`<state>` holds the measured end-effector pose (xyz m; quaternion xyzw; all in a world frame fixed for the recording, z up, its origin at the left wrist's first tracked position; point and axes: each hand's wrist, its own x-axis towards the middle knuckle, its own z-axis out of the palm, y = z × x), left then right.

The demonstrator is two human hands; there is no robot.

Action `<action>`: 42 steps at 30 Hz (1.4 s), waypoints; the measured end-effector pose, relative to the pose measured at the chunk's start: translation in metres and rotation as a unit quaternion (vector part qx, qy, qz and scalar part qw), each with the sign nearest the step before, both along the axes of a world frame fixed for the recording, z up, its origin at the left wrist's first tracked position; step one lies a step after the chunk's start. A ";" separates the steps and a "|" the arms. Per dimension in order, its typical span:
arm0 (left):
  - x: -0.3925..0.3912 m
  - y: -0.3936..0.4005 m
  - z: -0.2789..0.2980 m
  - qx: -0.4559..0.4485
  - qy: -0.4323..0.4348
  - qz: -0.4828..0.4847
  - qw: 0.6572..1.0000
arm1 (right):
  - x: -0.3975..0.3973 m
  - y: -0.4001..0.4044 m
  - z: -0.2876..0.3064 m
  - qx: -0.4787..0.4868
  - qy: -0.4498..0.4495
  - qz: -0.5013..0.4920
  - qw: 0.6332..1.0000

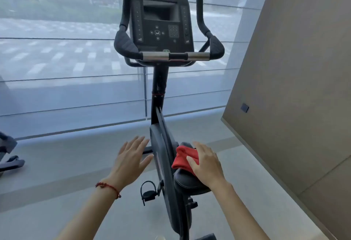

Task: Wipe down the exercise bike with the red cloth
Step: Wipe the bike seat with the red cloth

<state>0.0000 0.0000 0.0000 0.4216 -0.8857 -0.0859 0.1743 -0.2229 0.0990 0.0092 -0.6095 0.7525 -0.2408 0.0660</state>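
Head view: two hands low in frame. Left hand (131, 157) open, fingers spread, hovering beside bike (163, 144) body, one red bracelet (108, 188) on wrist. Right hand (206, 163) pressing one red cloth (183, 157) onto saddle (187, 180). One pedal (149, 194) visible. Farther: two handlebars (171, 56), one console (161, 17), window (57, 50).

Soft window (66, 50) daylight, wide-angle warp.

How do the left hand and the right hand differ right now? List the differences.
The left hand is open and empty, fingers spread in the air; the right hand lies on the red cloth over the seat. The left wrist wears a red string bracelet; the right wrist is bare. Both are palm down.
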 end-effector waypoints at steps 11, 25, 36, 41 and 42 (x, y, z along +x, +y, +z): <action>-0.013 -0.076 -0.071 0.072 -0.003 -0.071 0.995 | 0.013 -0.058 -0.059 0.025 -0.027 -0.019 0.999; -0.019 -0.143 -0.133 0.155 -0.005 -0.158 0.975 | 0.014 -0.082 -0.110 0.114 0.073 -0.068 0.989; -0.039 -0.160 -0.145 0.176 -0.009 -0.205 0.963 | 0.012 -0.091 -0.124 0.066 0.115 -0.154 0.979; -0.038 -0.165 -0.144 0.179 -0.008 -0.210 0.961 | 0.008 -0.097 -0.126 0.039 0.131 -0.175 0.975; -0.038 -0.166 -0.143 0.178 -0.008 -0.211 0.961 | 0.007 -0.097 -0.124 0.037 0.128 -0.175 0.976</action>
